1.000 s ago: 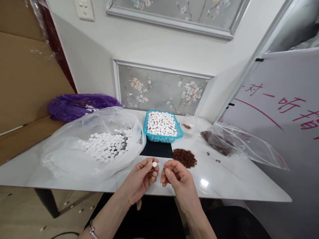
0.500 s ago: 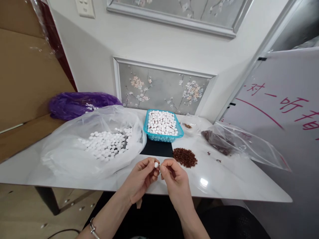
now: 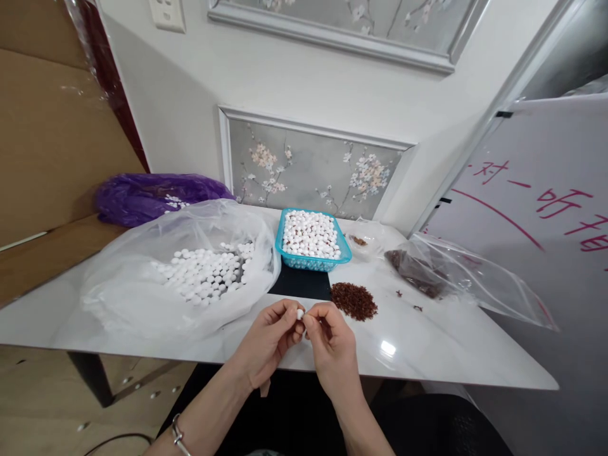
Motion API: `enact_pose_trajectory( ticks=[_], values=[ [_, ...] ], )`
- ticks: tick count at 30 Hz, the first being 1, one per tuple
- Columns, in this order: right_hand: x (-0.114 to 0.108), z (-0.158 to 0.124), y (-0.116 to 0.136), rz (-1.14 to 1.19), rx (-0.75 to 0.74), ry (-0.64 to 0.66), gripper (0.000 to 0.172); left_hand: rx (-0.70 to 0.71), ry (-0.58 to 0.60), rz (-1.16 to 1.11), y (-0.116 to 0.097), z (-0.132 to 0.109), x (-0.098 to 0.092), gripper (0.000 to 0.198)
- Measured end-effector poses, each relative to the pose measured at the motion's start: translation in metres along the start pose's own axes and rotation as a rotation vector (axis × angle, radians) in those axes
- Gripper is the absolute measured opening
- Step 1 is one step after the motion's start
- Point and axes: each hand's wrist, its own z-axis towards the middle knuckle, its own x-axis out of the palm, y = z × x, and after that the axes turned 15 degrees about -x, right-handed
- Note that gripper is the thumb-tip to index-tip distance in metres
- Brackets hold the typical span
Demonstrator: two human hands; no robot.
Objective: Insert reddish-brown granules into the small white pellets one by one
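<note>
A small white ball (image 3: 300, 314) is pinched between the thumb and fingers of my left hand (image 3: 273, 335). My right hand (image 3: 330, 339) has its thumb and forefinger pressed together right against the ball; whatever they grip is too small or hidden to name. Just beyond my right hand lies a heap of small dark red-brown pieces (image 3: 354, 301) on the white table. Farther back, a blue plastic basket (image 3: 313, 263) is filled with white balls showing bits of brown between them. On the left, a large clear plastic bag (image 3: 142, 285) lies open with many white balls inside.
Behind the clear bag sits a purple bag (image 3: 123, 201) beside cardboard (image 3: 57, 139). A zip bag (image 3: 456, 278) of brown pieces and a small clear bag (image 3: 368, 237) lie at the right. The whiteboard (image 3: 536, 190) borders the table's right side. Several balls lie on the floor (image 3: 47, 386).
My right hand has moved slightly left, and its fingertips now touch the white ball that my left hand holds. The whole view has shifted a little.
</note>
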Motion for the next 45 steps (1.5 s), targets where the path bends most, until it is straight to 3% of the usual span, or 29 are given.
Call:
enact_pose_trajectory(
  ticks=[9,25,33,39,45],
  values=[
    [0.004,-0.002,-0.002,-0.188,-0.106,-0.026,0.019,0.027,-0.015,0.002,0.000,0.000,-0.001,0.018],
    [0.005,-0.001,-0.007,-0.060,0.054,-0.018,0.014,0.091,-0.063,0.068,0.002,0.001,-0.001,0.014],
    [0.004,0.005,-0.015,0.124,0.142,-0.055,0.011,0.111,-0.069,0.072,0.002,0.004,-0.001,0.014],
    [-0.009,0.009,-0.009,0.339,0.216,0.092,0.013,0.071,-0.017,0.013,0.002,0.005,-0.001,0.012],
    [-0.020,0.009,-0.002,0.232,0.117,0.277,0.024,0.051,-0.045,0.032,0.001,0.002,0.001,0.018]
  ],
)
